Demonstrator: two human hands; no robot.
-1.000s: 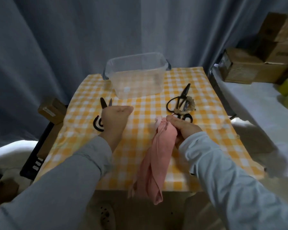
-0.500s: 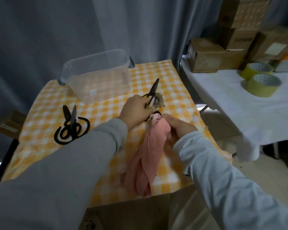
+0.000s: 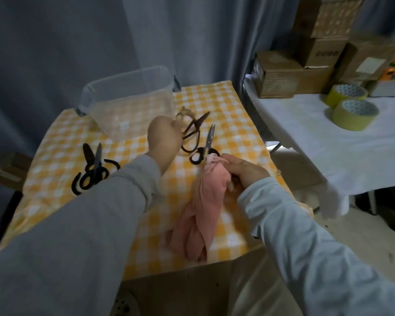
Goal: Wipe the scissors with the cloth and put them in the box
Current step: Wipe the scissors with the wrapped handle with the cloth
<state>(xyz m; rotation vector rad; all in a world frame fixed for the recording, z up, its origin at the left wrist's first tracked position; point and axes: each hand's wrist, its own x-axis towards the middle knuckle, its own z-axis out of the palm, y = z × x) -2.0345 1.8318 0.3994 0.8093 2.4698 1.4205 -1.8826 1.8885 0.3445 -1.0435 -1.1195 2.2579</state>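
**Dark scissors held up by the box, cloth bunched in the right hand**

The clear plastic box (image 3: pixel 123 76) stands open-topped at the far side of the desk (image 3: pixel 226 103). Through its walls we see only the yellow checks of the desk cover. Just off its right front corner the left hand (image 3: pixel 163 139) holds the dark loop-handled scissors (image 3: pixel 193 132) above the desk. The fingers curl away from us, so the grip seems to pinch one loop, though we cannot make out the exact hold. A blurred tan object (image 3: pixel 185 112) shows close behind those scissors.

Below them the black-handled scissors (image 3: pixel 206 145) lie flat, blades pointing away and handles right beside the top of the pink cloth (image 3: pixel 206 201). The right hand (image 3: pixel 245 172) has its grip curled tight round the cloth's bunched upper end, and the rest trails toward the near edge.

Two more pairs of scissors (image 3: pixel 96 166) lie overlapping on the left. To the right, a white-covered table (image 3: pixel 317 142) carries tape rolls (image 3: pixel 354 115) and cardboard boxes (image 3: pixel 283 76).
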